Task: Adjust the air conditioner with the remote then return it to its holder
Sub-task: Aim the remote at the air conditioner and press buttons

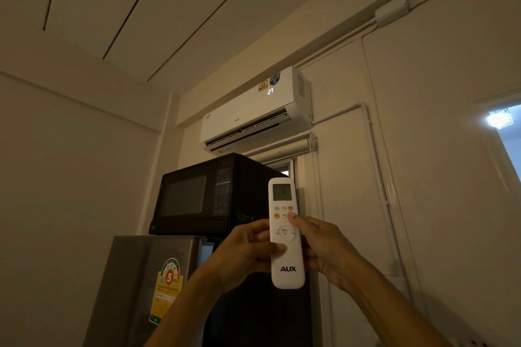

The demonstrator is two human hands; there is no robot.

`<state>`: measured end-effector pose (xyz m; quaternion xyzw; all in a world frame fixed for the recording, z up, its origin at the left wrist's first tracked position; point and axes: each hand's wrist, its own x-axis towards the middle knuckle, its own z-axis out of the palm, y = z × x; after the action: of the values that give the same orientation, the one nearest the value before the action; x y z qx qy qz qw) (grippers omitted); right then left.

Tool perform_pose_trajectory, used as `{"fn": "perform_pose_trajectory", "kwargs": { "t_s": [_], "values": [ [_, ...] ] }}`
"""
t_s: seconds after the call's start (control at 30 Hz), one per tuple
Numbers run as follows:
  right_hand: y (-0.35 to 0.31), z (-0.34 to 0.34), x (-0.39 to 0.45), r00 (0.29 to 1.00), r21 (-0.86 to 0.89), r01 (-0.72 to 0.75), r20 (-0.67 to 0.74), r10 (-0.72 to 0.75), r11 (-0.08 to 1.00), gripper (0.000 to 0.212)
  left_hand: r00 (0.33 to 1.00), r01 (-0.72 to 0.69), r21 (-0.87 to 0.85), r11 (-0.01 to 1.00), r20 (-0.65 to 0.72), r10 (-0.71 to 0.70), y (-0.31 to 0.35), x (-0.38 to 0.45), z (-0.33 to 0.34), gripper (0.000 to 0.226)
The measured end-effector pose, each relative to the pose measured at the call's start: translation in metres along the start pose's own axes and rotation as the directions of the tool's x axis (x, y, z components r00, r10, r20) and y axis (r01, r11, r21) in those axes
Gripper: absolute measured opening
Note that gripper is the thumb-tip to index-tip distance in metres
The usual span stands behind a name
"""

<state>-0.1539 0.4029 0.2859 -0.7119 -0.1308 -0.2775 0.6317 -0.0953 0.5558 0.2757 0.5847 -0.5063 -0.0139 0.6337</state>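
1. Remote [286, 234] is upright in front of me, held up between both my hands, its top end aimed toward the air conditioner [255, 111] high on the wall.
2. It is a slim white bar with rounded ends. A small greyish screen sits near its top; the figures on it are too faint to read.
3. Below the screen are two rows of small round buttons, some pale, one orange, one reddish. Under those is a round pad marked MENU and OK.
4. AUX is printed in dark letters near its bottom end.
5. My left hand [248, 251] is clamped on the remote from the left, thumb across the front just below the round pad, fingers curled behind.
6. My right hand [324, 245] grips the right edge, and its thumb tip presses on the right end of the second button row.
7. The air conditioner is white, its flap open, with 27 lit on its front beside two round stickers and AUX printed in the middle.
8. Behind the remote a black microwave [203, 197] stands on a grey fridge [146, 284] that carries a yellow and green label with a 5.
9. A rolled-up blind [282, 149] hangs just under the air conditioner.
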Motion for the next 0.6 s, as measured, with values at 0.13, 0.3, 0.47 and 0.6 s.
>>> {"fn": "perform_pose_trajectory", "kwargs": {
  "t_s": [0.13,0.3,0.47,0.6],
  "values": [
    [0.0001,-0.001,-0.0003,1.0,-0.002,0.0,0.012,0.0,1.0,0.008,1.0,0.004,0.006,1.0,0.01,-0.005,-0.0002,0.0002,-0.0005,0.039],
    [0.0026,0.0006,0.0017,1.0,-0.005,-0.007,0.012,0.007,1.0,0.012,1.0,0.015,0.007,1.0,0.021,-0.015,-0.0024,-0.0004,-0.0036,0.04],
    [0.0063,0.0024,0.0027,1.0,0.016,-0.022,0.021,0.021,1.0,0.007,1.0,0.017,0.015,1.0,0.012,-0.017,-0.005,-0.0002,-0.0064,0.04],
    [0.0066,0.0017,0.0043,0.999,0.026,-0.029,0.027,0.029,0.999,0.011,1.0,0.024,0.007,1.0,0.01,-0.024,-0.0061,0.0016,-0.0076,0.04]
  ]
}}
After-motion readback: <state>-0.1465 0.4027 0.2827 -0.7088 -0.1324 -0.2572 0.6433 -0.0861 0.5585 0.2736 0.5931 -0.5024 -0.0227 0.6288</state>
